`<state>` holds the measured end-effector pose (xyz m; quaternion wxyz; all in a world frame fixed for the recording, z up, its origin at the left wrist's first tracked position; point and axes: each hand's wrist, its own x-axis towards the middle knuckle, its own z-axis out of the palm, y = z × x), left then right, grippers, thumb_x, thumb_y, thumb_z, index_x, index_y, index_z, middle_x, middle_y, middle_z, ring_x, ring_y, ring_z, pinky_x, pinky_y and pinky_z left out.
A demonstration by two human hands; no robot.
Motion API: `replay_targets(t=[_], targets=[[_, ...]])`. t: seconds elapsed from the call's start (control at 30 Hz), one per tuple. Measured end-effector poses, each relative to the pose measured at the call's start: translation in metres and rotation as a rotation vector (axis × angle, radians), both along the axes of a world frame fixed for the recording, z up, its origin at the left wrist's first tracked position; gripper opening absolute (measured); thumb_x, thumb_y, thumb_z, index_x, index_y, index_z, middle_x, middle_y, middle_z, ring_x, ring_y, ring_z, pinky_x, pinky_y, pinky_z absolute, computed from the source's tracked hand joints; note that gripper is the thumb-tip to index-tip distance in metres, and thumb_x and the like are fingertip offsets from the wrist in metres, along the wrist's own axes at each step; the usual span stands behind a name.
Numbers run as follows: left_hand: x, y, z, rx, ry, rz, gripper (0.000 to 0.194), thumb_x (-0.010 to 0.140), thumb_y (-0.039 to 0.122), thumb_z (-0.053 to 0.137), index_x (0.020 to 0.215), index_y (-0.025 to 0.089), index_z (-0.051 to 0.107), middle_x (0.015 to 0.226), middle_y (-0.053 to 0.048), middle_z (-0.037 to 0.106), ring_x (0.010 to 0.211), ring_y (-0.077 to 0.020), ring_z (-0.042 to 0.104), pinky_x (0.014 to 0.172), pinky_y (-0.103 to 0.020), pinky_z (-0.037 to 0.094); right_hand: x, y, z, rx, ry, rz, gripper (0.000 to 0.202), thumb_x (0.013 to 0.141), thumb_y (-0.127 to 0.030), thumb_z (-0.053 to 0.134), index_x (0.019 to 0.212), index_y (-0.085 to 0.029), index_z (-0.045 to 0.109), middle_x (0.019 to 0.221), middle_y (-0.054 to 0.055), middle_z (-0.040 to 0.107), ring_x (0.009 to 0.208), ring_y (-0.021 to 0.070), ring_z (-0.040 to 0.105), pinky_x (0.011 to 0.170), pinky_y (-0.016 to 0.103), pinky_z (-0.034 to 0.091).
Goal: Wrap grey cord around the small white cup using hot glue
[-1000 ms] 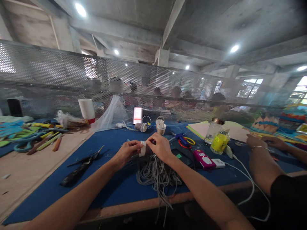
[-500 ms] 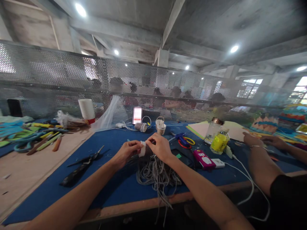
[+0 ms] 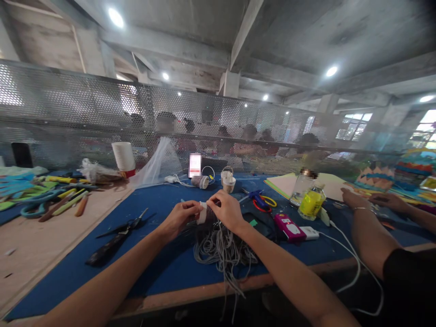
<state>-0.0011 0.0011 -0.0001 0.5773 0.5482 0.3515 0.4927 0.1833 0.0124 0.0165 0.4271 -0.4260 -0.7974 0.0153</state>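
Between my hands, over the blue mat point(image 3: 163, 259), is a small white paper cup point(image 3: 202, 215) lying on its side, its body partly wrapped in grey cord. The fingers of my left hand point(image 3: 182, 217) pinch the cup's white rim end. My right hand point(image 3: 226, 210) is closed at the wrapped end, where strands of cord run down from its fingers; its fingertips are partly hidden. Below lies a loose tangle of grey cord point(image 3: 225, 250), with ends hanging over the table edge. Farther back are a cord-wrapped cup on its side point(image 3: 200, 182) and another standing upright point(image 3: 229, 182).
Black-handled pliers point(image 3: 119, 238) lie to the left, near several scissors and knives. On the right are a blue glue gun point(image 3: 257, 196), a magenta box point(image 3: 289, 227), a jar of yellow liquid point(image 3: 311, 203) and a white cable point(image 3: 344, 236). A co-worker's arms point(image 3: 366, 222) reach in.
Both hands stay almost in place on the cup. My right fingers shift very slightly along the cord, and the whole view moves a little.
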Motion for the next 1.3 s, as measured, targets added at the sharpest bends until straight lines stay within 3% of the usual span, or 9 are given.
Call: replay_targets(t=[0.87,1.03,1.13,1.3], targets=[[-0.001,-0.001,0.0,-0.085,-0.112,-0.057,0.016,0.07,0.029,0.074,0.071,0.014,0.068,0.066,-0.001,0.061,0.06,-0.0112,0.055,0.064,-0.023,0.043,0.0,0.004,-0.003,0.0,0.018,0.017,0.017,0.088,-0.036,0.057,0.086,-0.022,0.068,0.087,-0.001,0.065,0.079,0.0105,0.06,0.073,0.02,0.041],[0.0,-0.002,0.002,-0.107,-0.149,-0.046,0.017,0.07,0.029,0.074,0.072,0.013,0.068,0.074,-0.005,0.066,0.066,-0.0145,0.059,0.066,-0.025,0.046,0.009,0.004,0.008,0.047,0.027,0.053,0.024,0.092,-0.038,0.049,0.089,-0.021,0.066,0.091,0.001,0.065,0.086,0.012,0.06,0.078,0.021,0.042],[0.0,-0.003,0.005,-0.115,-0.161,-0.051,0.018,0.069,0.029,0.074,0.075,0.012,0.068,0.078,-0.008,0.068,0.07,-0.0163,0.061,0.068,-0.026,0.047,0.031,0.014,0.019,0.069,-0.004,-0.063,0.025,0.094,-0.036,0.044,0.094,-0.021,0.064,0.094,0.002,0.064,0.086,0.0124,0.06,0.079,0.022,0.043],[-0.001,-0.007,0.009,-0.1,-0.133,-0.057,0.022,0.07,0.033,0.072,0.081,0.014,0.069,0.084,-0.008,0.07,0.075,-0.0193,0.064,0.073,-0.029,0.049,0.09,0.04,0.021,-0.064,-0.281,-0.504,0.022,0.09,-0.034,0.05,0.101,-0.019,0.062,0.105,0.009,0.062,0.094,0.0192,0.059,0.081,0.028,0.043]])
